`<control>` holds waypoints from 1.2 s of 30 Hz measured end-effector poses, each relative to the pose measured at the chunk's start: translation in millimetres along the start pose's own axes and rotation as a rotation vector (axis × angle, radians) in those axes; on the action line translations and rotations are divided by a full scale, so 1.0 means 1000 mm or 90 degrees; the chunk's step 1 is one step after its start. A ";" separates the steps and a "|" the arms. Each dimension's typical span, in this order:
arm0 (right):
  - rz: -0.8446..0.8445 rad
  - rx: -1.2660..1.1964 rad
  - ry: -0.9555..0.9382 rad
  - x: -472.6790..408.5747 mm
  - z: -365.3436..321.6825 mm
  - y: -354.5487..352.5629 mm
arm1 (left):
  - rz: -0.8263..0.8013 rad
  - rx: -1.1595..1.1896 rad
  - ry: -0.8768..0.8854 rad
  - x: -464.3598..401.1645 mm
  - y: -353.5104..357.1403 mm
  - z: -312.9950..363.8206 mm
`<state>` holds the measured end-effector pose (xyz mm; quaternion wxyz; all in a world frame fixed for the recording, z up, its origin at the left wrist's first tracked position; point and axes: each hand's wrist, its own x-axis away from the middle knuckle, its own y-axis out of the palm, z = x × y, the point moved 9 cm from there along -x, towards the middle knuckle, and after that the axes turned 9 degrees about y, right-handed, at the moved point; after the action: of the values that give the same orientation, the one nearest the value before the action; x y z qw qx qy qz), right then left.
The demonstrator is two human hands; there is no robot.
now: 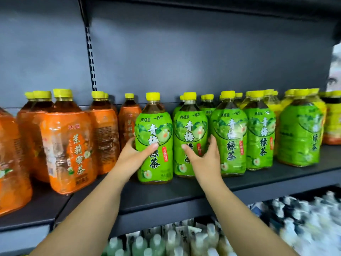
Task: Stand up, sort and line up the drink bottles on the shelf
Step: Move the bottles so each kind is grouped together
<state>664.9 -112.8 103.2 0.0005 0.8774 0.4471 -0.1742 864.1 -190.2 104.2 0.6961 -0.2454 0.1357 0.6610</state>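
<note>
Green-labelled tea bottles with yellow caps stand upright in rows along the dark shelf (pixel 184 196). My left hand (pixel 132 154) grips the leftmost front green bottle (pixel 154 126), thumb across its label and fingers behind its left side. Beside it stands a second green bottle (pixel 191 124); my right hand (pixel 204 156) grips this one around its lower half, thumb on the label, fingers at its right side. More green bottles (pixel 228 130) continue to the right. Orange-labelled tea bottles (pixel 68 148) stand upright at the left, also yellow-capped.
Yellow-labelled bottles (pixel 332 119) stand at the far right of the shelf. A slotted upright post (pixel 91 58) divides the grey back panel. Below the shelf edge sit blurred pale bottles (pixel 184 242) on a lower shelf. A strip of bare shelf runs along the front.
</note>
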 end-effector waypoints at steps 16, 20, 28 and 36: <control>-0.155 0.036 0.089 -0.023 0.033 0.051 | 0.240 -0.095 0.032 0.014 -0.040 0.005; -0.139 0.084 0.041 -0.019 0.028 0.045 | 0.261 -0.150 0.092 0.015 -0.045 0.013; 0.121 0.062 -0.123 0.001 0.004 -0.056 | 0.276 -0.334 0.409 0.048 -0.022 0.082; 0.201 0.003 -0.041 -0.073 0.022 -0.171 | -0.028 -0.169 0.237 0.051 0.131 0.095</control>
<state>484.5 -70.9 131.9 0.0399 0.9307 0.3029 -0.2012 726.6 -96.9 136.9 0.6346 -0.4557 0.1684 0.6010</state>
